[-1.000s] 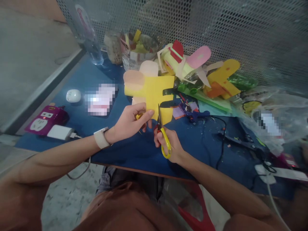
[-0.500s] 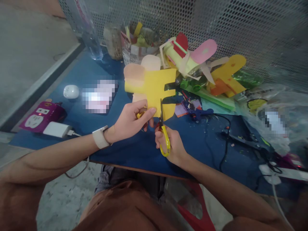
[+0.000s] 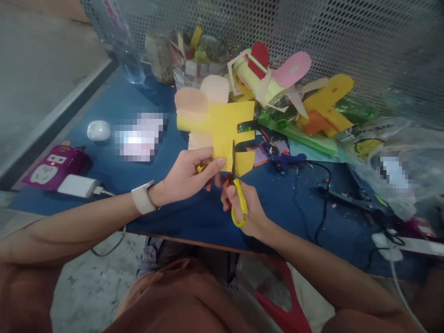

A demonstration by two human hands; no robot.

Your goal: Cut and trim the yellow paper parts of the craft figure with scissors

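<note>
My left hand (image 3: 187, 175) pinches the lower edge of a yellow paper cut-out (image 3: 225, 129) held upright above the blue table (image 3: 194, 212). Pale peach rounded flaps (image 3: 194, 104) stick out of the cut-out's upper left. My right hand (image 3: 244, 208) grips yellow-handled scissors (image 3: 237, 194), fingers through the loops. The blades point up and sit in a cut in the paper's lower edge, just right of my left thumb. A pale band is on my left wrist.
Coloured paper craft pieces (image 3: 277, 78) and a clear tub of scraps (image 3: 194, 60) are piled against the mesh wall. A purple socket block (image 3: 52, 166), white charger (image 3: 78, 186) and white mouse-like object (image 3: 98, 130) lie left. A blue glue gun (image 3: 284, 161), black cables (image 3: 322, 194) and plastic bags (image 3: 398, 157) lie right.
The scissor blades have moved further up into the yellow paper, lengthening the cut. My left hand keeps the same grip. The view has shifted slightly.
</note>
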